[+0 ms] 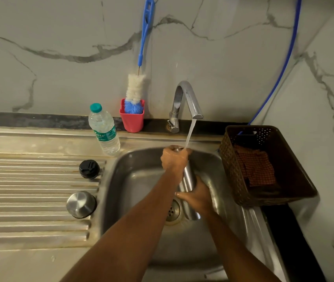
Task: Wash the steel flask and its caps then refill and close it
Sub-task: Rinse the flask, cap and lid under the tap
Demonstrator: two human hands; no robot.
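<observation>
**Forearms are being stretched over the sink (133, 180) while the steel flask (188, 178) is being rinsed**

Nearest the lens, two bare forearms are being extended across the front rim of the sink, so that any spill is being caught by the basin. The steel flask is being held tilted inside the sink, above the drain (173, 211). Its mouth is being raised toward the tap (186, 98) and its base lowered toward the camera.

The left grip (175, 159) is being wrapped round the neck with its fingers curled about the rim, seemingly so that the mouth is being steered under the water stream (189, 133). Whether the stream is entering the mouth or only running over the knuckles cannot be told. The right grip (197, 197) is being curled round the lower body, apparently so that the weight is being carried and the flask can be turned.

On the ribbed drainboard (29, 180) to the left, the black cap (89, 168) and the steel cap (81, 204) are being rested apart from the flask, near the basin edge. They are probably being held ready there for their own wash. A capped plastic water bottle (104, 131) is being stood behind them, likely for the refill. A bottle brush (135, 88) is being stored head-down in a red cup (132, 123) against the wall, untouched.

On the worktop (290, 237) to the right, a brown basket (233, 169) is being used for a checked cloth (253, 167).

By judgement, the rinse is being carried out; the caps, the refill and the closing are not yet done.
</observation>
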